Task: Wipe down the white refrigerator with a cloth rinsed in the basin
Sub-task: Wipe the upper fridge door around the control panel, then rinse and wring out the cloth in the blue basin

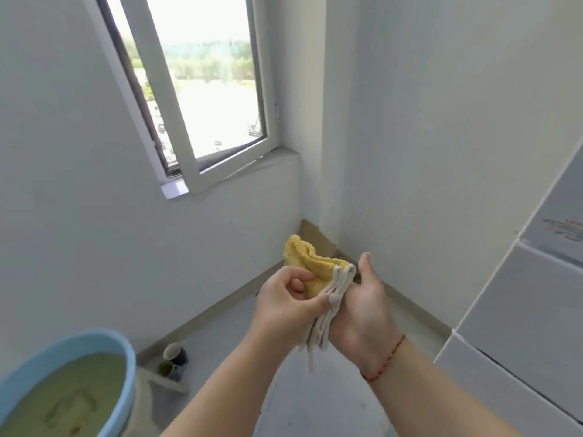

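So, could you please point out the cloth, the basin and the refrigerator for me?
cloth (310, 263): head view, yellow folded part.
basin (124, 351): head view, blue rim.
refrigerator (517, 313): head view, white front panel.

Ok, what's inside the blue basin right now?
The blue basin holds murky yellow-green water nearly up to its rim, with brownish streaks on it. The water is too cloudy to show the bottom or anything sunk in it. Part of the basin lies outside the frame.
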A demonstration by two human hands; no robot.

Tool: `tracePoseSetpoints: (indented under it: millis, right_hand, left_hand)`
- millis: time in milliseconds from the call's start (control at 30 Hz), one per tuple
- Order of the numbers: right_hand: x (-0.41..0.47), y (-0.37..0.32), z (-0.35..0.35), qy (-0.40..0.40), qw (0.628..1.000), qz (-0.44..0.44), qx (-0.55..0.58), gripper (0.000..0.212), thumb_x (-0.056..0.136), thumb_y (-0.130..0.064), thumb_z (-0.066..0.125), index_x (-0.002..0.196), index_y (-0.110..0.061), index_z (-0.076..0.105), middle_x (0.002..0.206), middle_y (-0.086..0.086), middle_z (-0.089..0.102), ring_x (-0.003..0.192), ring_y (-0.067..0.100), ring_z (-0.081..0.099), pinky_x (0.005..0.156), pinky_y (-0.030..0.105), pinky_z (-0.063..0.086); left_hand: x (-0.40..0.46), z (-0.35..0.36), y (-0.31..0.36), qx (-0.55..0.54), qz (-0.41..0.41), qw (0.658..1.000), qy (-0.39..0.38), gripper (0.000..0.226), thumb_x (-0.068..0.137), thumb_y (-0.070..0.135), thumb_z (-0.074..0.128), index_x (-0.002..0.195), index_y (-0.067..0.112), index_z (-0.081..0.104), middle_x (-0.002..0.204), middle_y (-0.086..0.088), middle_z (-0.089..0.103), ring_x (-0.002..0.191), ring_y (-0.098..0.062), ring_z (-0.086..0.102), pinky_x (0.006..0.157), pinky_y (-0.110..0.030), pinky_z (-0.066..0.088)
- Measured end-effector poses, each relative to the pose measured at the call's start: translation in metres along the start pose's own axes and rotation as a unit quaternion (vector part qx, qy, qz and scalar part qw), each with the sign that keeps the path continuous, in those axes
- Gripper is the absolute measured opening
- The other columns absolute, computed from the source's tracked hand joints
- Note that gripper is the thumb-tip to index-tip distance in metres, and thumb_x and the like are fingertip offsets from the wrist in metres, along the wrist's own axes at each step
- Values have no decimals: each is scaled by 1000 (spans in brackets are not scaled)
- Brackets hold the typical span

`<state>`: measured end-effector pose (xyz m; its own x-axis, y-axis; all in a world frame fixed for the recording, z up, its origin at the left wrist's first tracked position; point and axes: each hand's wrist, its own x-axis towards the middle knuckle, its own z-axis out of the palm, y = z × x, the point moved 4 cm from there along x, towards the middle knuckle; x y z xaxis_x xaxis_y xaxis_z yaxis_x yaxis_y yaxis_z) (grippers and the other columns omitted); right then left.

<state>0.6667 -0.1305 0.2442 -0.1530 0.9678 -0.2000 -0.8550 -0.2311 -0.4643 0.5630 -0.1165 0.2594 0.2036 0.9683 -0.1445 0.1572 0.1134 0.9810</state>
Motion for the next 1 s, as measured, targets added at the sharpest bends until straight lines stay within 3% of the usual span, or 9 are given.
tracePoseSetpoints:
  millis: [133,267,400,500,567,700,767,833,1000]
  right_hand:
    - [28,76,31,-32,997,62,-46,78,94,-62,26,135,1,50,135,25,53,127,37,50,113,50,29]
    - [61,155,63,-7,985,113,-127,49,100,-35,37,125,3,57,120,24,64,112,36,62,97,47,48]
    - [109,246,82,29,968,149,-201,32,100,-14,43,125,0,56,115,22,67,108,37,64,96,53,48]
    - [147,326,104,50,947,180,-262,26,96,-3,44,117,-3,59,110,21,68,102,37,65,90,52,51]
    - [164,353,105,60,930,186,-310,25,96,-1,44,115,-7,60,110,21,67,101,38,65,89,53,52]
    - [214,428,105,77,874,185,-443,28,95,-2,45,117,-13,58,110,15,65,102,34,62,95,53,49]
    - [237,455,99,76,834,182,-515,29,93,-2,44,113,-16,59,108,11,65,102,31,61,95,51,49]
    - [259,477,90,70,777,173,-601,29,89,1,42,105,-17,58,106,12,64,100,29,60,94,47,49]
    - [318,516,68,46,662,102,-741,27,81,6,33,86,-12,52,76,6,50,70,20,43,66,33,39]
  left_hand:
    - [-13,-85,-30,-22,-2,994,103,26,74,28,82,86,11,67,73,-1,59,66,-12,57,63,-26,50]
    - [-26,-176,-65,-67,-30,978,195,25,91,36,66,89,10,65,76,-9,70,69,-16,65,68,-32,55]
    - [-40,-283,-113,-115,-76,942,306,16,99,24,54,103,9,58,96,-16,71,88,-29,68,88,-51,55]
    - [-56,-377,-147,-118,-83,911,386,10,98,18,55,107,15,55,98,-13,71,93,-31,68,89,-54,54]
    - [-64,-411,-160,-101,-76,901,416,22,97,10,55,114,23,50,92,-10,72,84,-29,69,82,-49,57]
    - [-75,-499,-207,-21,-110,887,447,48,93,0,53,119,41,48,89,-8,69,76,-26,66,76,-48,56]
    - [-76,-534,-230,34,-136,882,450,47,91,-3,50,114,38,52,96,0,66,86,-25,66,81,-48,55]
    - [-75,-561,-252,82,-153,881,440,44,91,-5,46,115,31,55,105,2,64,92,-21,62,81,-39,51]
    - [-56,-614,-313,201,-178,869,415,43,90,-7,45,118,21,63,118,-3,64,106,-22,58,84,-28,41]
